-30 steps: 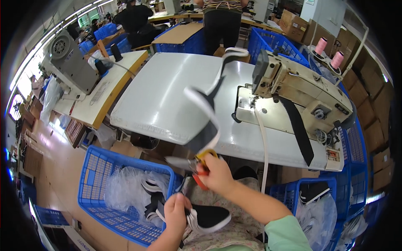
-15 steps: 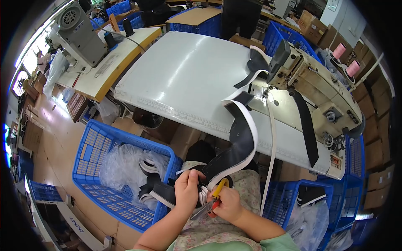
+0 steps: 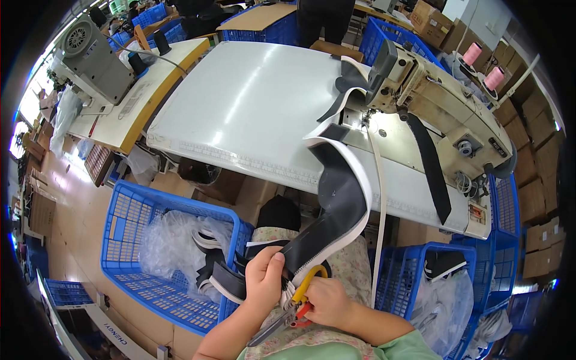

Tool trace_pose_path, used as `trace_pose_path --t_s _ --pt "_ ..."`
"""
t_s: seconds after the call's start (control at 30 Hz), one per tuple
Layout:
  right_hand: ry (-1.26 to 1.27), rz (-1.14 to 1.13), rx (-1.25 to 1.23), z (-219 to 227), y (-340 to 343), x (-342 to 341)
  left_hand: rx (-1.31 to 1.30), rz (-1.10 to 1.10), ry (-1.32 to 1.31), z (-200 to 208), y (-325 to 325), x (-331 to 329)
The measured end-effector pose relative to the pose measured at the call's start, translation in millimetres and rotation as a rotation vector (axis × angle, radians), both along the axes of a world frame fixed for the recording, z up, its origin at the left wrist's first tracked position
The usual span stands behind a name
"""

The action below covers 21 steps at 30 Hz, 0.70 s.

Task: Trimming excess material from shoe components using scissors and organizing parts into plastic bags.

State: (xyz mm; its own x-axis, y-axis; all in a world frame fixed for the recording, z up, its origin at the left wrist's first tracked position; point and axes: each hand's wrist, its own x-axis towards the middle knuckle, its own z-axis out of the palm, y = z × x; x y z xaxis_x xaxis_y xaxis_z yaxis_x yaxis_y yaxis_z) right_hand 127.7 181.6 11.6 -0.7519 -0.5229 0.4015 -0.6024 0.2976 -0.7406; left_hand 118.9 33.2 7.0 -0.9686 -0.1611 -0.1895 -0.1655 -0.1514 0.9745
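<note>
A black strip with a white edge (image 3: 345, 192) runs from the sewing machine (image 3: 444, 99) down to my lap in a curve. My left hand (image 3: 265, 279) pinches its near end, thumb on top. In my right hand (image 3: 329, 303) is a pair of scissors (image 3: 273, 329) with a yellow and a red handle loop. Its blades point down and left, below my left hand and apart from the strip's upper part. More folded black and white strips (image 3: 225, 279) hang left of my left hand, over the basket's edge. What lies between the two hands is partly hidden.
A blue basket (image 3: 171, 192) with clear plastic bags stands at my left; another blue basket (image 3: 414, 255) stands at my right. The white machine table (image 3: 240, 102) spans ahead. A narrow white tape (image 3: 381, 222) hangs from the machine. Pink thread cones (image 3: 494, 78) stand behind it.
The scissors have turned and come lower, with more of their blades and handles showing. My left hand keeps its pinch on the strip. The whole view has shifted slightly.
</note>
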Motion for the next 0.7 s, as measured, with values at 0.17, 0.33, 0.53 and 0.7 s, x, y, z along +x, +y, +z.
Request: trace_pose_path --t_s 0.17,0.33,0.53,0.7 --pt "-0.354 0.039 0.055 4 25 0 -0.028 -0.042 -0.019 -12 -9 3" --pt "-0.622 0.346 0.382 19 105 -16 -0.093 -0.048 0.039 -14 -10 6" --pt "-0.835 0.297 0.584 20 125 -13 -0.397 -0.162 0.152 -4 2 7" --pt "-0.844 0.282 0.717 31 108 -24 -0.512 -0.159 0.205 -4 7 5"
